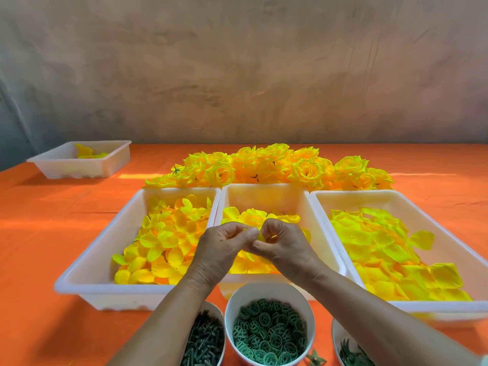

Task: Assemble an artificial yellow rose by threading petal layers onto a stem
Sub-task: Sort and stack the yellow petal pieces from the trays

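— From the head camera, where is the petal layer [261, 236] sitting?
— It is hanging over the middle tray [264, 187], just toward 6 o'clock of centre, between both hands.
— What are the fingers doing?
— The left hand [224, 244] and right hand [284, 245] are meeting knuckle to knuckle, and the curled fingers [252, 233] of each are pinching the small yellow piece.
— And around them?
— Loose petals are lying in the left tray [87, 262] at 9 o'clock and the right tray [396, 194] at 3 o'clock. Finished roses [264, 165] are piling up at 12 o'clock on the orange bench [52, 207]. A small tray [116, 154] is standing well apart at 10 o'clock.
— Nearer the person?
— At 6 o'clock a cup of green rings [266, 289] is standing between a cup of dark stems [214, 309] and a third cup [334, 331].
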Demonstrator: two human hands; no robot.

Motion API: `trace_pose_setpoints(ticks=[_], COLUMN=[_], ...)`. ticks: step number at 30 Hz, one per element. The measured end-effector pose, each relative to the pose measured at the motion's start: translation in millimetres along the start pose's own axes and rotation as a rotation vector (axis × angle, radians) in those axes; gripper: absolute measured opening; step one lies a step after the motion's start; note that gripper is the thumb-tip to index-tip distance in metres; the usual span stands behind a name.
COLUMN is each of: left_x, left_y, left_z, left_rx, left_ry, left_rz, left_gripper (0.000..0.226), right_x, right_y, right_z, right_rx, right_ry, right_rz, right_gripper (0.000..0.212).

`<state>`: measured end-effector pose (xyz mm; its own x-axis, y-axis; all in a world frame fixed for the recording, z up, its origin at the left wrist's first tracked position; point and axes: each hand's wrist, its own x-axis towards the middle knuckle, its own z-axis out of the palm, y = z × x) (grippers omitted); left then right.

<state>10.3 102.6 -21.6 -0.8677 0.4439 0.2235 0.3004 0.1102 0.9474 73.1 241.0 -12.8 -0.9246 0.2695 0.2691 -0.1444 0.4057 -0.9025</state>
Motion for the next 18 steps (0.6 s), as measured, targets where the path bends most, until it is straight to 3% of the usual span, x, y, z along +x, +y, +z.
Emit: trace_pose_setpoints(ticks=[3,7,13,18], left_x=[1,3,5,6], left_y=[-1,-5,-9,-9], left_z=[-4,-8,-6,-5], left_rx=[-0.092,-0.212,-0.217,-0.238], left_ry=[0.071,0.182,0.264,0.360], left_rz=[0.013,-0.007,-0.008,-0.068], left_gripper=[0.015,0.024,0.022,0.018], right_x=[2,7,12,18], right_y=[-6,-13,-14,-14], right_z=[-5,-17,-10,-11], right_rx=[0.205,0.571,0.638,0.647], right_ry=[-0.004,0.125,0.201,0.363], right_rz=[0.055,0.181,0.219,0.241], right_gripper=[0.039,0.027,0.017,0.016])
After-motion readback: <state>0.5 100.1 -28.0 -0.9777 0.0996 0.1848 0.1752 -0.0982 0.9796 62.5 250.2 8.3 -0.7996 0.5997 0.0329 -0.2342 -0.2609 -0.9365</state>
